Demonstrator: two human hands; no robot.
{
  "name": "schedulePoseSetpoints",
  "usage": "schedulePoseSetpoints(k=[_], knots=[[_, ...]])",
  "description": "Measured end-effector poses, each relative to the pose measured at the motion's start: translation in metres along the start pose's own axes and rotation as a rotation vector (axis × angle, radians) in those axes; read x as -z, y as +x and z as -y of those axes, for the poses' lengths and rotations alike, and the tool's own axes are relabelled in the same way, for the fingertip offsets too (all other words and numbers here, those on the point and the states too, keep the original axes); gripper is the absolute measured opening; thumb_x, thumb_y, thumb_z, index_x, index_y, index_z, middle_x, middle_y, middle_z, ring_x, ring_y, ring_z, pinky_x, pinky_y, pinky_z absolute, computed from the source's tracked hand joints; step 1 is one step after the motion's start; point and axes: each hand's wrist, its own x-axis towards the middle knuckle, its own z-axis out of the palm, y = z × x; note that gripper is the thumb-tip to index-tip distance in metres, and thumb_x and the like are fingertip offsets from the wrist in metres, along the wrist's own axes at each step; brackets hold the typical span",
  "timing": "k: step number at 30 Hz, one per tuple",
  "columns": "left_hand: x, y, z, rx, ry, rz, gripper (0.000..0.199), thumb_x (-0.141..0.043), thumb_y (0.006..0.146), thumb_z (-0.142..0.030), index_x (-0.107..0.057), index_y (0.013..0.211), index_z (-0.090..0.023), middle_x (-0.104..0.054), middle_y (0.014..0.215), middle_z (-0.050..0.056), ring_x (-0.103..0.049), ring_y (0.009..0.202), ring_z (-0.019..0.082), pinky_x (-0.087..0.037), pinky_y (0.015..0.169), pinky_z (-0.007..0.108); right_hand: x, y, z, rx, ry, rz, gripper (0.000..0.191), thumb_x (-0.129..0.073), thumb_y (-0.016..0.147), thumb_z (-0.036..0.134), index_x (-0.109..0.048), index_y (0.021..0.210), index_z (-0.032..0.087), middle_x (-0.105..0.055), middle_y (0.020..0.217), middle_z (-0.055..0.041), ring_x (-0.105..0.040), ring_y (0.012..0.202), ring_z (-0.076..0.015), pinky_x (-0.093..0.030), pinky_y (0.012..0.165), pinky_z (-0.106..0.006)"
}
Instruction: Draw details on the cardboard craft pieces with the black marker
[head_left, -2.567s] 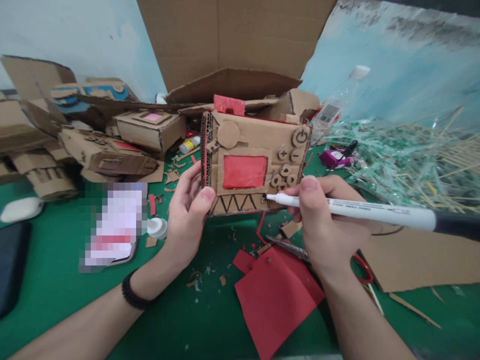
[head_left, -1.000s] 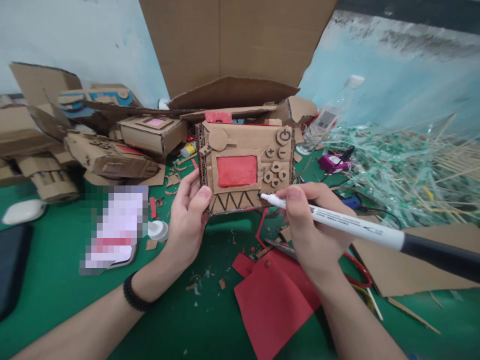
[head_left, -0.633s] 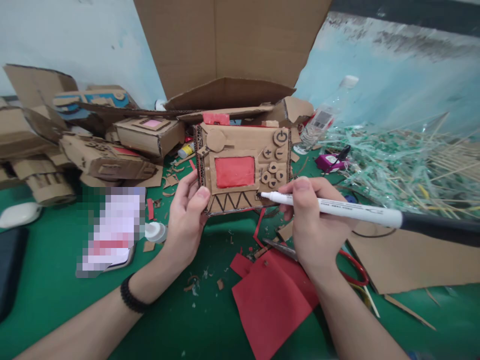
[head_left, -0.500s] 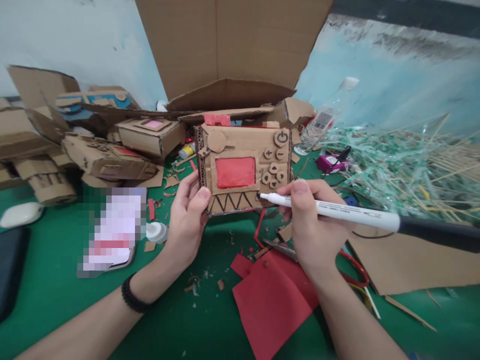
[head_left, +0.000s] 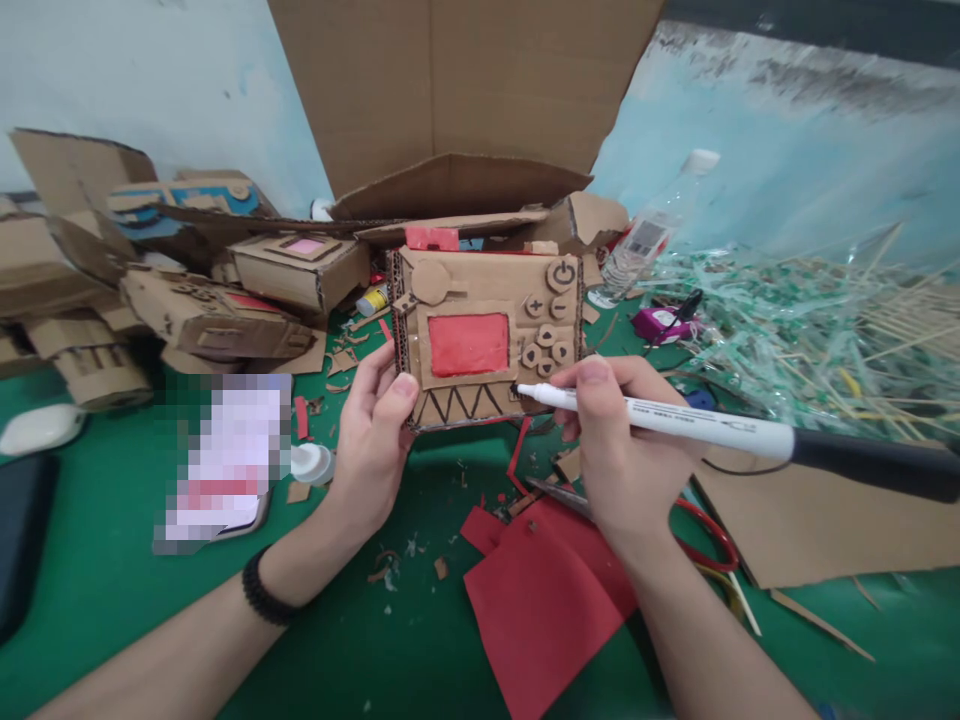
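My left hand [head_left: 379,430] grips the lower left edge of a cardboard device [head_left: 472,287], thumb on its front. The device has a red window [head_left: 469,345], round buttons and a row of black zigzag lines along the bottom. Between the fingers and thumb of my right hand [head_left: 619,440] is a white marker [head_left: 660,418] with a black rear end. Its tip is at the device's lower right, beside small dark marks; whether it touches cannot be told.
Cardboard models [head_left: 217,325] stand at the left, near a phone [head_left: 236,455] and a small white bottle [head_left: 311,464]. Red paper [head_left: 547,600] and scissors [head_left: 709,535] lie below the device. A plastic bottle [head_left: 649,235] and plastic-wrapped sticks [head_left: 825,330] are at the right.
The marker tip has shifted very slightly left along the device's lower right. The small marks there look a little darker. Both hands keep their hold.
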Motion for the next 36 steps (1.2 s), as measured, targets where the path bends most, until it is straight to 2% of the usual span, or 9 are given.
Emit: schedulePoseSetpoints(k=[4,7,11,16,23,26,32,36], knots=[[-0.0004,-0.0005,-0.0006,0.009,0.022,0.006,0.056,-0.081,0.089,-0.055,-0.064,0.135,-0.028,-0.074,0.135,0.007,-0.076,0.108,0.027,-0.066,0.075,0.033,-0.0011,0.0008,0.0008,-0.028,0.011,-0.043,0.036,-0.070,0.102,0.046,-0.076,0.076,0.022,-0.065,0.058,0.0029,-0.056,0.047,-0.0120,-0.043,0.045,-0.027],[-0.0009,-0.0004,-0.0007,0.007,0.023,0.013,0.056,-0.082,0.089,-0.056,-0.065,0.134,-0.028,-0.074,0.135,0.006,-0.075,0.108,0.027,-0.064,0.073,0.031,-0.0007,0.0011,0.0014,-0.011,0.028,-0.023,0.035,-0.071,0.102,0.044,-0.076,0.076,0.022,-0.064,0.057,0.0037,-0.055,0.046,-0.0112,-0.042,0.045,-0.027],[-0.0022,-0.0002,-0.0017,0.013,0.001,-0.004,0.056,-0.084,0.086,-0.053,-0.066,0.133,-0.029,-0.073,0.135,0.006,-0.074,0.107,0.025,-0.062,0.067,0.027,0.0006,0.0004,0.0008,0.017,0.002,0.007,0.029,-0.072,0.101,0.039,-0.078,0.079,0.022,-0.065,0.057,0.0045,-0.055,0.046,-0.0103,-0.040,0.044,-0.025],[-0.0029,-0.0004,-0.0026,0.039,-0.015,-0.023,0.058,-0.087,0.084,-0.051,-0.068,0.133,-0.028,-0.074,0.129,0.005,-0.071,0.095,0.020,-0.053,0.056,0.021,0.0010,-0.0012,-0.0022,0.036,-0.012,-0.009,0.035,-0.069,0.104,0.045,-0.078,0.080,0.022,-0.066,0.059,0.0033,-0.057,0.048,-0.0114,-0.043,0.046,-0.027],[-0.0026,-0.0006,-0.0007,0.027,-0.031,-0.021,0.057,-0.087,0.084,-0.052,-0.069,0.131,-0.028,-0.074,0.127,0.005,-0.071,0.097,0.020,-0.058,0.062,0.022,0.0015,-0.0017,-0.0029,0.046,-0.006,0.006,0.032,-0.070,0.104,0.042,-0.079,0.081,0.022,-0.067,0.061,0.0034,-0.057,0.049,-0.0113,-0.043,0.047,-0.026],[-0.0024,-0.0002,-0.0004,0.021,-0.042,-0.020,0.056,-0.089,0.083,-0.052,-0.069,0.130,-0.029,-0.074,0.128,0.006,-0.072,0.101,0.022,-0.060,0.065,0.024,0.0016,-0.0018,-0.0031,0.053,-0.018,0.020,0.029,-0.071,0.103,0.038,-0.079,0.081,0.022,-0.067,0.061,0.0041,-0.057,0.049,-0.0102,-0.042,0.047,-0.025],[-0.0021,0.0003,-0.0006,0.029,-0.046,-0.007,0.055,-0.089,0.083,-0.055,-0.069,0.128,-0.030,-0.075,0.127,0.005,-0.071,0.119,0.030,-0.067,0.083,0.034,0.0016,-0.0018,-0.0040,0.073,-0.027,0.009,0.030,-0.069,0.105,0.039,-0.079,0.082,0.022,-0.069,0.064,0.0037,-0.058,0.051,-0.0099,-0.043,0.048,-0.025],[-0.0024,-0.0004,-0.0018,0.039,-0.037,-0.013,0.053,-0.089,0.082,-0.055,-0.070,0.127,-0.033,-0.074,0.133,0.006,-0.071,0.122,0.033,-0.067,0.081,0.035,0.0022,-0.0027,-0.0039,0.059,-0.032,0.032,0.031,-0.069,0.105,0.039,-0.079,0.081,0.022,-0.068,0.062,0.0039,-0.057,0.050,-0.0100,-0.042,0.047,-0.025]])
